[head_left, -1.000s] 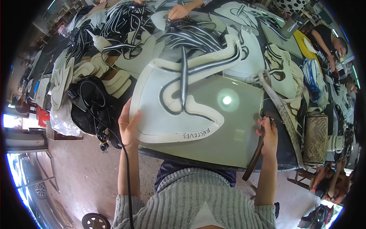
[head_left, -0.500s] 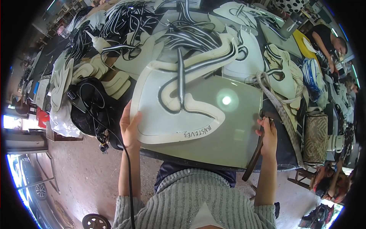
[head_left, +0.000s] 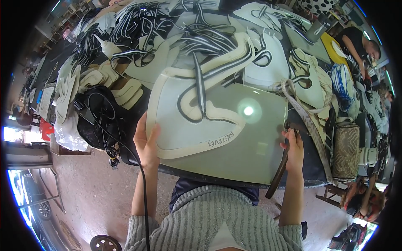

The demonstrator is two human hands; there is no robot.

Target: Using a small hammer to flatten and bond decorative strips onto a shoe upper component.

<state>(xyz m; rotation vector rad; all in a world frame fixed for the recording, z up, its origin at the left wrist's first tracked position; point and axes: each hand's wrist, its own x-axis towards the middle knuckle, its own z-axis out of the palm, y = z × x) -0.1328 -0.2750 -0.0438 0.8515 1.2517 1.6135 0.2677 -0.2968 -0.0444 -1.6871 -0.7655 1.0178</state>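
A flat pattern template (head_left: 167, 111) has a translucent white middle, a cream border and a curved opening. My left hand (head_left: 146, 142) is closed on its lower left edge, thumb on top, and tilts it above the table. A black-and-white strip (head_left: 199, 85) runs down across the opening, and similar striping follows the template's inner edges. My right hand (head_left: 293, 146) is closed around the upper part of a hammer (head_left: 277, 175). The hammer's brown handle points down past the table's front edge; its head is mostly hidden by my fingers.
A greenish board (head_left: 259, 154) lies under the template. Behind are bundles of black-and-white strips (head_left: 209, 39) and a white squeeze bottle (head_left: 109, 48). A black bag (head_left: 98, 117) and cable lie left; a patterned strap (head_left: 307, 119) and rolled fabric (head_left: 346, 146) lie right. A co-worker (head_left: 356, 46) is at far right.
My left hand has shifted slightly right. The template has tilted a little, its upper arm moving left. My right hand and the hammer stay in place.
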